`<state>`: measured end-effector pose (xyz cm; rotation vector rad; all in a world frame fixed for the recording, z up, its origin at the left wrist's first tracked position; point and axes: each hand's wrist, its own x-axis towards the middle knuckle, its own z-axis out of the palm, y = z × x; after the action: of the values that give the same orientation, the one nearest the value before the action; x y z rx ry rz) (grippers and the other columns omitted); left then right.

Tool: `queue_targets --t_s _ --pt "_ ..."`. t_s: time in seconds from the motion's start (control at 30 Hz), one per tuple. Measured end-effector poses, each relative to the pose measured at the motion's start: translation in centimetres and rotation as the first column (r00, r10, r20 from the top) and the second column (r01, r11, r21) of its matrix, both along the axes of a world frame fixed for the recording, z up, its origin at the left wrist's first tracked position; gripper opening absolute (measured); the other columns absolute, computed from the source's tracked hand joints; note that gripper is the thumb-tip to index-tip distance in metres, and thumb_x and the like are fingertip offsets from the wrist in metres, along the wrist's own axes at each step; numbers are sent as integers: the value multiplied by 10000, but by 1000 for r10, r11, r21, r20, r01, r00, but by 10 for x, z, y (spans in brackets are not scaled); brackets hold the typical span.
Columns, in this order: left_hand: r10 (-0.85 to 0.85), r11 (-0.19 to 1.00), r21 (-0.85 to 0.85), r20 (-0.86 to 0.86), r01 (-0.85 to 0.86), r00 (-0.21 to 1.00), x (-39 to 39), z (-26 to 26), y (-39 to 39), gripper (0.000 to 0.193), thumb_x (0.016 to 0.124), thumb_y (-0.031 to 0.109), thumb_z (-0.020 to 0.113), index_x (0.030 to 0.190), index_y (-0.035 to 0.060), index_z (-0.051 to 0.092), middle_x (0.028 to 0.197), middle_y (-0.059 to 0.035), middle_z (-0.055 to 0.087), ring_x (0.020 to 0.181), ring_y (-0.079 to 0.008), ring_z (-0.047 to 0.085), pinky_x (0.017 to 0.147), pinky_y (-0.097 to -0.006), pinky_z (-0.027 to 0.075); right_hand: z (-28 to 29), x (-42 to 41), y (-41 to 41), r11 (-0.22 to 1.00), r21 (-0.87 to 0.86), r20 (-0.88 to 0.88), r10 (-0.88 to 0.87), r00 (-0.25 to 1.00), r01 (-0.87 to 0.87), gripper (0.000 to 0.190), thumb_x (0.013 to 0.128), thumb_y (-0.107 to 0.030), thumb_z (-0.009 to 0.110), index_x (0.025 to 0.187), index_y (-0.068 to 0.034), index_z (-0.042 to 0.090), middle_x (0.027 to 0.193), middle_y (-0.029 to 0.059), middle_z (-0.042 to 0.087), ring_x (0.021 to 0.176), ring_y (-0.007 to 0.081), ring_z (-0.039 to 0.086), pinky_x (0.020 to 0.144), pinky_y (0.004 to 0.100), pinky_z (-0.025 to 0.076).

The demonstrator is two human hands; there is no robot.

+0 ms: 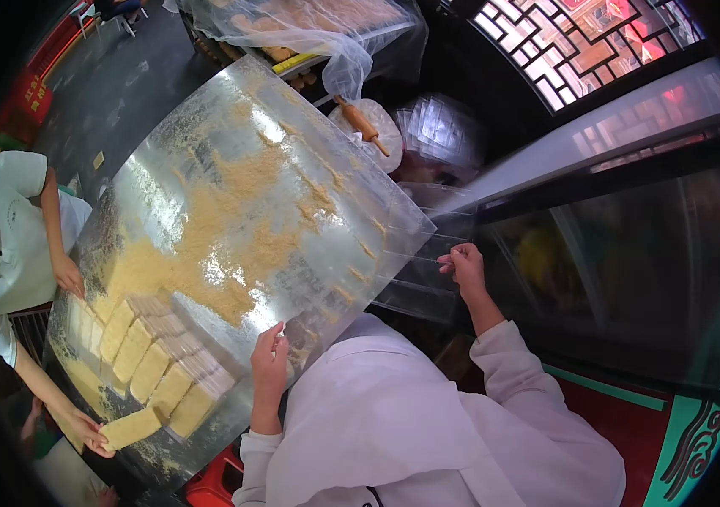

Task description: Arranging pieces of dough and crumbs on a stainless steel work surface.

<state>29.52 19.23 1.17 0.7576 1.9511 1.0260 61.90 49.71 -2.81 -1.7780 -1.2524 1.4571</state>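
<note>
My right hand [466, 263] is off the table's right corner, thumb and fingertips together beside stacked clear plastic containers [420, 288]. Whether it pinches one of their edges is not plain. Curled over the near edge of the metal table [309, 310], my left hand [270, 364] has its fingers partly bent, and nothing shows clearly in it. To its left stand rows of rectangular yellow cakes [150, 371] with pale, glossy sides. A co-worker's hand [88, 434] holds one yellow slab [131, 428] at the front of these rows; that person's other hand [68, 275] rests by the table's left edge.
Yellow-brown crumbs [214, 209] are spread over the table. Beyond its right edge, a wooden rolling pin [361, 125] lies on a round white-topped container [382, 149]. Plastic sheeting [309, 32] covers trays behind. A red stool [214, 478] is under the near edge, and a dark glass-fronted cabinet [620, 266] stands right.
</note>
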Motion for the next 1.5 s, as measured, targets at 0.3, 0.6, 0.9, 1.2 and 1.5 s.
queue_targets --t_s 0.3,0.6,0.9,1.2,1.5 --pt "224 972 -60 -80 -229 971 21 -6 -30 319 947 95 540 1248 7 602 1127 -111 624 960 -181 597 839 -300 474 -38 -154 50 945 48 -247 324 913 -323 69 910 -18 524 968 13 500 776 160 672 588 190 628 560 315 523" --pt "357 928 -88 -63 -362 932 25 -2 -66 314 951 119 556 1240 8 609 1108 -123 637 950 -195 613 855 -305 476 -19 -216 14 858 140 -313 512 800 -494 90 954 -78 536 979 6 516 783 135 667 623 174 636 562 285 508" --pt "309 948 -75 -25 -310 951 8 -18 -105 303 939 105 559 1223 17 618 1101 -128 654 948 -207 632 850 -312 485 51 -80 8 890 44 -31 455 890 -453 100 952 -153 571 999 -71 540 855 94 705 655 124 635 501 217 363" --pt "238 971 18 91 -240 967 -1 -51 -137 221 922 80 562 1101 11 671 988 -121 677 892 -219 645 812 -311 492 2 19 -69 942 108 -40 324 945 -318 66 980 -163 554 1007 -102 558 896 92 714 705 125 660 472 206 320" --pt "253 967 -82 155 -243 955 -5 -49 -165 207 925 72 549 1072 -7 672 952 -107 678 860 -173 641 784 -300 496 -36 -141 -213 973 31 -225 228 947 -227 48 978 -63 540 1007 -28 524 872 135 699 729 161 664 627 259 501"
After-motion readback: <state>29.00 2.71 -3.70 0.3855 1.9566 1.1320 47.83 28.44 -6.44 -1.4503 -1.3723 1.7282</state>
